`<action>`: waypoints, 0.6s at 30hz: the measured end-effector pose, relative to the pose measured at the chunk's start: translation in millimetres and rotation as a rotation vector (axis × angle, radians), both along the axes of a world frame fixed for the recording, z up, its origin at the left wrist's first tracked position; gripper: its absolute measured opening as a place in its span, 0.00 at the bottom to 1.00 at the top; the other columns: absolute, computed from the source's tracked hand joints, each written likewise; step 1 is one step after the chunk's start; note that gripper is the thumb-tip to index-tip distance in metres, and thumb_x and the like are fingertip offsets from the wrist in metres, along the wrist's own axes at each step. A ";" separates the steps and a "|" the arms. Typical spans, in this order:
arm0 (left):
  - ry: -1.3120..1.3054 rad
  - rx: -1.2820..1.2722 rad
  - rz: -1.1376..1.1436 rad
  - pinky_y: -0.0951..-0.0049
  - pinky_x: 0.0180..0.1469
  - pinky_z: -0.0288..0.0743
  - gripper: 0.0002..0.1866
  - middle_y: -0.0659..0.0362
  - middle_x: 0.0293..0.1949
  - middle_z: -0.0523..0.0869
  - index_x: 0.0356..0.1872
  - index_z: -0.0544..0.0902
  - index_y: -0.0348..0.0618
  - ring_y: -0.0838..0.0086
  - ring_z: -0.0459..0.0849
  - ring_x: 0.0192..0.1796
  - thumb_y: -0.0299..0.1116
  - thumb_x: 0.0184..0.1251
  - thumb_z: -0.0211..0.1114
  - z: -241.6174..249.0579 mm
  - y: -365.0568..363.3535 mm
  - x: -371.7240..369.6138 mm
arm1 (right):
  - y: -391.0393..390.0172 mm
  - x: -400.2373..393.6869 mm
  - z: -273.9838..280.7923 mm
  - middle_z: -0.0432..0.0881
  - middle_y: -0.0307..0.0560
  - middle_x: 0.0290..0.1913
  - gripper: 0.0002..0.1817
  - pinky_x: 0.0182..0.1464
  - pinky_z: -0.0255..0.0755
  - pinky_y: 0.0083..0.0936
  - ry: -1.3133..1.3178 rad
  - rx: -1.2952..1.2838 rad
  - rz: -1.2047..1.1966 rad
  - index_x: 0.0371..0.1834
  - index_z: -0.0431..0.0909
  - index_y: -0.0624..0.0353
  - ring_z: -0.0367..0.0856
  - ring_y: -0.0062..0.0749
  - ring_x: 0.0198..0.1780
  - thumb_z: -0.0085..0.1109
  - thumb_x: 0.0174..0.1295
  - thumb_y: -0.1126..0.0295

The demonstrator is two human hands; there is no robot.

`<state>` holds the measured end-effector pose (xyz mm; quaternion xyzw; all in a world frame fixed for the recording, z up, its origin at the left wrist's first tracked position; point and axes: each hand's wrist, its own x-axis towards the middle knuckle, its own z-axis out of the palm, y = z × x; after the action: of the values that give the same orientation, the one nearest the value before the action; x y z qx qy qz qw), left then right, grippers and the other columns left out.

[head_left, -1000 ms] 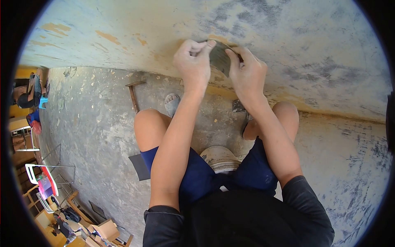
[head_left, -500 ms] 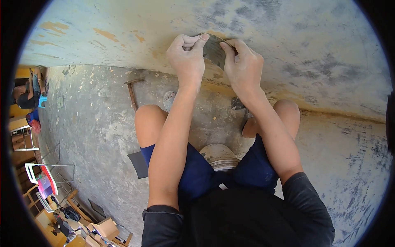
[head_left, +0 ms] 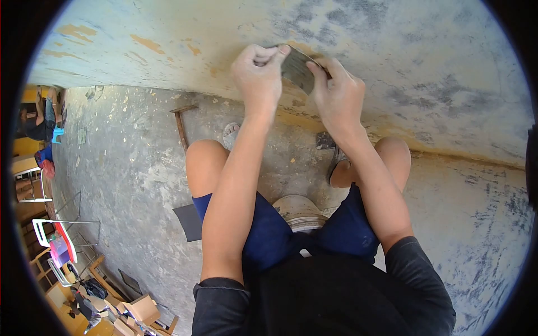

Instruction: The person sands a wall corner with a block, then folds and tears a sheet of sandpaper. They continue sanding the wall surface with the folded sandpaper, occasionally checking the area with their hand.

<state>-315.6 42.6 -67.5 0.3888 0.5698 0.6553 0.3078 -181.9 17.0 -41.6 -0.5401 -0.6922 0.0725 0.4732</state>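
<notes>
Close to the stained wall (head_left: 224, 28), a thin dark grey sheet (head_left: 297, 69) is stretched between both hands. My left hand (head_left: 260, 75) pinches its left end between thumb and curled fingers. At the sheet's right end, my right hand (head_left: 339, 92) grips it with the thumb in front and the fingers curled. Pale dust covers the fingers of both hands. The sheet's face looks scuffed, and its far edge lies against or just in front of the wall; which one I cannot tell.
A hammer-like tool (head_left: 180, 126) and a dark sheet (head_left: 188, 222) lie on the floor (head_left: 134, 168). Below me is a round pale bucket (head_left: 298, 210). At the far left are a person (head_left: 42, 123), a blue stool (head_left: 58, 134), chairs and cardboard boxes (head_left: 143, 309).
Both hands have shifted slightly right with the sheet, which now looks flatter and less bowed. The person at the far left has moved their arms.
</notes>
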 end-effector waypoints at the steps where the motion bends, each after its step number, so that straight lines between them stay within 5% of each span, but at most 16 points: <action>1: 0.057 -0.023 -0.016 0.75 0.34 0.74 0.12 0.59 0.26 0.88 0.26 0.84 0.36 0.81 0.78 0.27 0.27 0.61 0.82 -2.2 -1.3 3.4 | -2.8 4.0 0.3 0.87 0.56 0.29 0.03 0.33 0.77 0.39 -0.018 -0.023 -0.028 0.36 0.86 0.60 0.87 0.52 0.30 0.68 0.66 0.73; 18: 0.033 -0.038 -0.036 0.74 0.34 0.73 0.11 0.59 0.24 0.87 0.27 0.85 0.34 0.81 0.78 0.28 0.26 0.62 0.81 -0.6 -8.1 13.0 | -6.3 11.5 -1.5 0.86 0.55 0.28 0.03 0.30 0.75 0.35 -0.002 -0.046 -0.056 0.37 0.86 0.61 0.85 0.49 0.26 0.68 0.67 0.74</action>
<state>-302.6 34.6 -68.2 0.4038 0.5800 0.6323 0.3174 -170.4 10.7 -43.1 -0.5699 -0.6756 0.0745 0.4618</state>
